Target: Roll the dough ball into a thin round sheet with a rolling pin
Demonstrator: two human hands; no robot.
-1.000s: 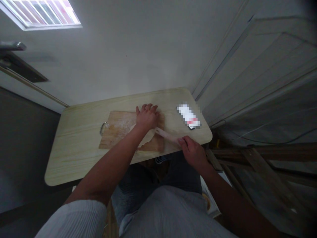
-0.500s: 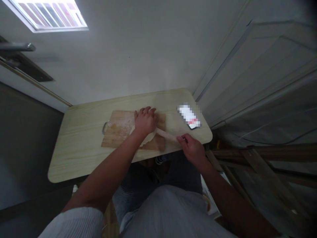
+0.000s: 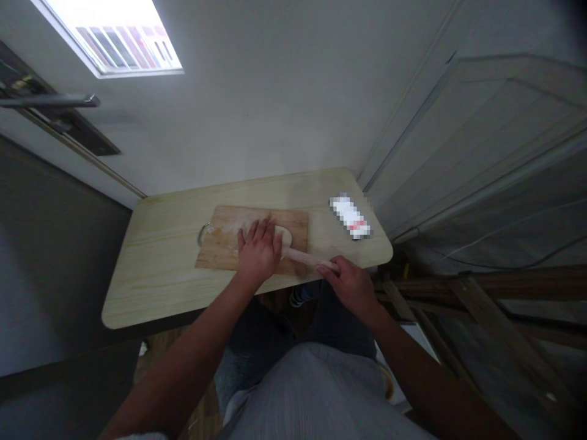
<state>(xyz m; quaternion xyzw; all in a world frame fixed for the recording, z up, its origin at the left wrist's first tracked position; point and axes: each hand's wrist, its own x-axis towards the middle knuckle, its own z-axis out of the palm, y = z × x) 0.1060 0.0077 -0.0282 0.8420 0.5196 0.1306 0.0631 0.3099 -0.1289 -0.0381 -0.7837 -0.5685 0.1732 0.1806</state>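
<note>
My right hand (image 3: 351, 282) is closed around the near end of a pale wooden rolling pin (image 3: 302, 256), past the right side of a wooden cutting board (image 3: 224, 244). The pin slants up and left over the board, and its far end is hidden by my left hand (image 3: 259, 250). That hand lies palm down with its fingers stretched out and slightly apart, on a piece of flattened dough (image 3: 285, 235). Most of the dough is covered; a rounded pale edge shows to the right of my fingers. White flour marks the board left of the hand.
The board lies on a light wood-look table (image 3: 156, 256) and has a metal ring handle (image 3: 202, 234) at its left. A phone (image 3: 351, 217) with a blurred screen lies at the back right. A white door with a lever handle (image 3: 55, 101) stands behind; wooden beams (image 3: 481, 299) are at right.
My left hand has slid left and nearer me, flattening over the dough. The rolling pin and right hand have shifted slightly nearer me. The view has tilted a little.
</note>
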